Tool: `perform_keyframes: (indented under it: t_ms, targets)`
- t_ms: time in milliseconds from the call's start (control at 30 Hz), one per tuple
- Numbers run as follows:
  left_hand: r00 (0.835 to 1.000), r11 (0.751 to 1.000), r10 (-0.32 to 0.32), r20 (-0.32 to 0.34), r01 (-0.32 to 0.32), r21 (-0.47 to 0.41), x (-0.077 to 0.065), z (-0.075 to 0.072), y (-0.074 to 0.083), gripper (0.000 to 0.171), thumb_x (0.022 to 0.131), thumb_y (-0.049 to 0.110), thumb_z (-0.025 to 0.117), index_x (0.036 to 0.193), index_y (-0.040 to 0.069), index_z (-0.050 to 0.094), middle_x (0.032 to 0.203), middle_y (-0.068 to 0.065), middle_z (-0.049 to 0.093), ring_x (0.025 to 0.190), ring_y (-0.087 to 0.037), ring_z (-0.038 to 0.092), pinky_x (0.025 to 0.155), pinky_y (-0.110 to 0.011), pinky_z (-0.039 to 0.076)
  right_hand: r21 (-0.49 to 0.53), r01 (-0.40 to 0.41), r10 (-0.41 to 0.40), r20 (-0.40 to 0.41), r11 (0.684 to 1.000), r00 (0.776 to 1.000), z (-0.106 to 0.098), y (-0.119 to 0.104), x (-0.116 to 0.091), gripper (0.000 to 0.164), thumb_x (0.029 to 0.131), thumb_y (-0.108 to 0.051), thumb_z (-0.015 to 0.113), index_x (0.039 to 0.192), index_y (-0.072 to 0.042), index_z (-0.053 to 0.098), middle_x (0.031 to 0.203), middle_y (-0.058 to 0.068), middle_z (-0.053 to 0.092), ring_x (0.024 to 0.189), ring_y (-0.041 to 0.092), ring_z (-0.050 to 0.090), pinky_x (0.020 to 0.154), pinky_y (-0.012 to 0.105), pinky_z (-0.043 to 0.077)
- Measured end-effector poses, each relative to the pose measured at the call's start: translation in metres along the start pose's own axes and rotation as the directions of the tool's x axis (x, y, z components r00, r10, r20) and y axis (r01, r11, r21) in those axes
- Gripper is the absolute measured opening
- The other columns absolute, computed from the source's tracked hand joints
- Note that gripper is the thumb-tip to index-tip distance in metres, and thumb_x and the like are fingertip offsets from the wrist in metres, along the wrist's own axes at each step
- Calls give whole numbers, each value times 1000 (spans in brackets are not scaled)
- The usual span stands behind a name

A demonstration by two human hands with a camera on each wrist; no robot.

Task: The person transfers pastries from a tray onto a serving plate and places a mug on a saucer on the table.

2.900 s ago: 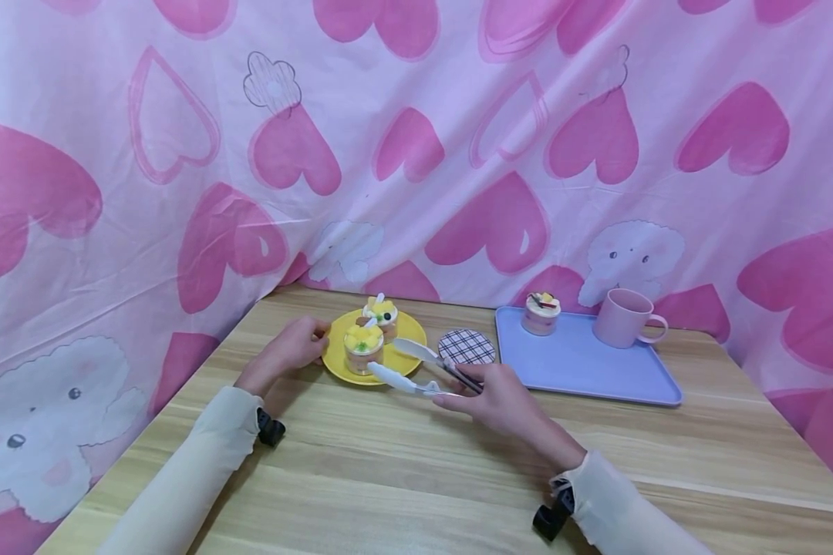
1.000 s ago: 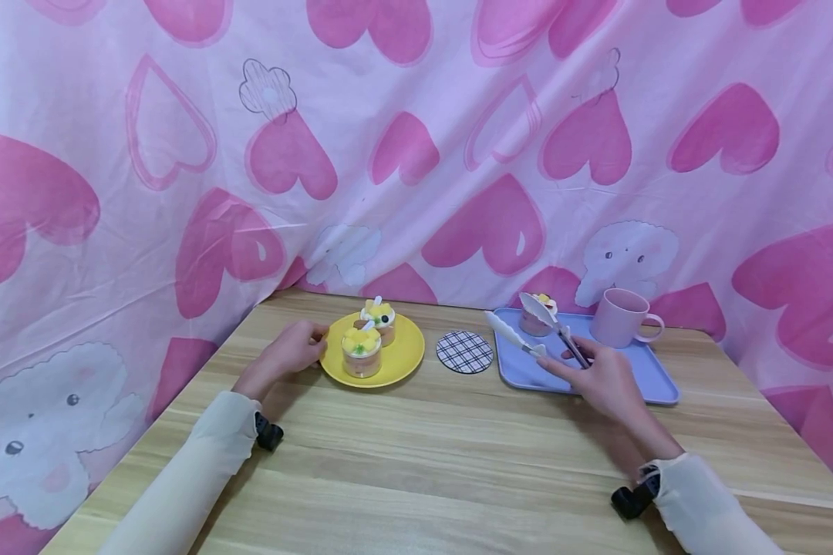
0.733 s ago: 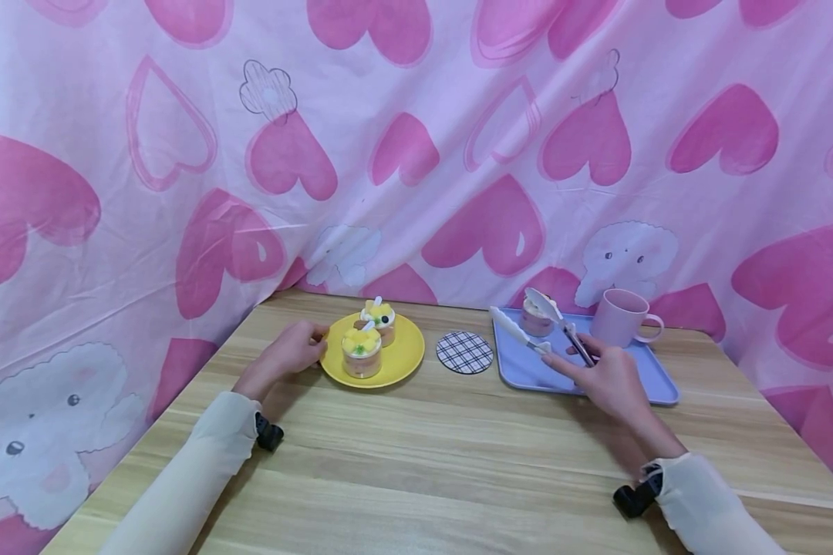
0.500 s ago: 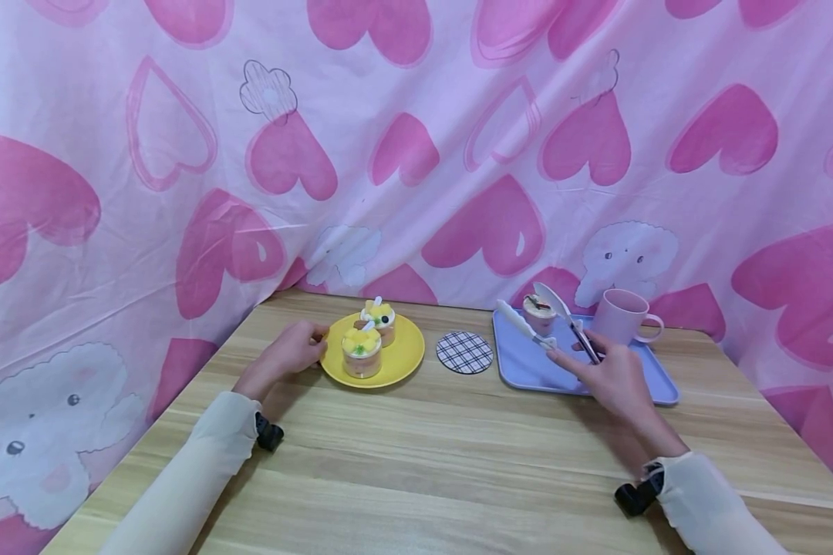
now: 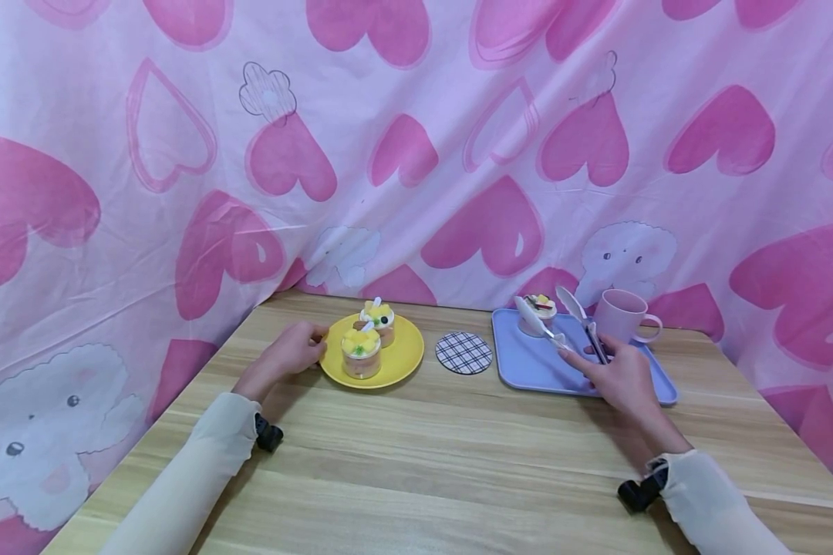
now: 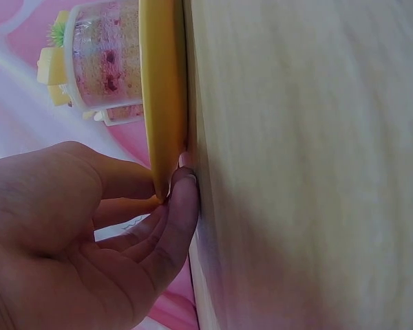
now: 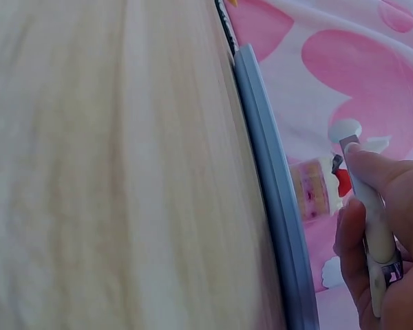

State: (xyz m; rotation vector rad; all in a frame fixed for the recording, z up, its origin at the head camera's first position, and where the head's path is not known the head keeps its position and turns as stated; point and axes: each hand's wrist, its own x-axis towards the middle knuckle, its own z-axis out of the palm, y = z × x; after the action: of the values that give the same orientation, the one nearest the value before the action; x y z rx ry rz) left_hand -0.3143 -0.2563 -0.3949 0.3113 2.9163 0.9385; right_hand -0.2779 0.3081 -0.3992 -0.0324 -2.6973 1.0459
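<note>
My left hand point(image 5: 293, 348) pinches the rim of the yellow plate point(image 5: 408, 362); the left wrist view shows the thumb above and fingers beneath the edge. Two dessert cups topped with yellow cubes, one in front point(image 5: 362, 361) and one behind point(image 5: 382, 317), stand upright on that plate. My right hand point(image 5: 625, 378) grips a pair of tongs point(image 5: 543, 330) with white tips, over the blue tray point(image 5: 527, 371). Their arms are spread: one tip overlaps the third dessert cup point(image 5: 543, 305) in the head view, the other lies between this cup and the mug. That cup stands upright at the tray's back left.
A pink mug point(image 5: 619, 312) stands on the tray, right of the tongs. Between plate and tray lies a round checked coaster point(image 5: 463, 353). The wooden table point(image 5: 403, 462) ends at a pink heart-patterned curtain point(image 5: 486, 139).
My right hand has carried the tongs from the plate across to the tray. Over the last second they have shifted further right, around the cup there. My left hand stays at the plate.
</note>
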Motion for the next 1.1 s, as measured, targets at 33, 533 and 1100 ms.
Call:
perform_keyframes:
  t_ms: [33, 533, 1100]
  targets:
    - [1000, 1000, -2, 0, 2, 0, 0, 0, 0, 41, 104, 2, 56, 143, -9, 63, 123, -26, 72, 87, -19, 68, 70, -27, 62, -4, 3, -3, -1, 1000, 1000, 1, 1, 1, 84, 88, -70, 79, 137, -4, 64, 88, 13, 68, 73, 23, 68, 56, 27, 49]
    - [1000, 1000, 0, -22, 0, -1, -4, 0, 0, 24, 103, 1, 57, 122, -3, 72, 113, -22, 74, 83, -18, 67, 68, -27, 59, -47, -49, 50, 32, 998, 998, 3, 6, 9, 75, 86, -74, 77, 111, -5, 66, 79, 8, 60, 79, 26, 57, 59, 29, 40]
    - [999, 999, -29, -17, 30, 29, 0, 1, 3, 39, 104, 4, 58, 141, -5, 67, 120, -21, 74, 92, -20, 68, 74, -27, 60, -47, -190, 196, 165, 981, 967, 7, 8, 18, 110, 79, -86, 73, 143, 1, 57, 90, 10, 44, 94, 30, 53, 65, 32, 41]
